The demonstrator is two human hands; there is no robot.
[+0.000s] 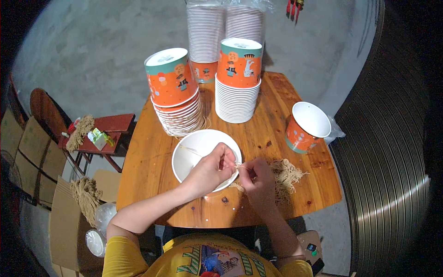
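Note:
Near the front of the wooden table stands a white paper bucket (pixel 203 138), its open mouth facing up toward me. A thin beige string (pixel 190 150) crosses its inside toward my left hand. My left hand (pixel 213 167) is over the bucket's right part, fingers closed on the string. Just right of the rim, my right hand (pixel 258 179) pinches the same string, and the two hands' fingertips nearly meet. A small knot or loop shows between them, too fine to make out. A tangled bundle of beige strings (pixel 287 177) lies beside my right hand.
Stacked upside-down orange-and-green paper buckets (pixel 173 85) stand behind, with another stack (pixel 239 69) beside them and tall plastic-wrapped stacks (pixel 205 32) at the back. A single upright bucket (pixel 307 131) is at the right. More string (pixel 86 196) hangs over a cardboard box (pixel 69 231) at left.

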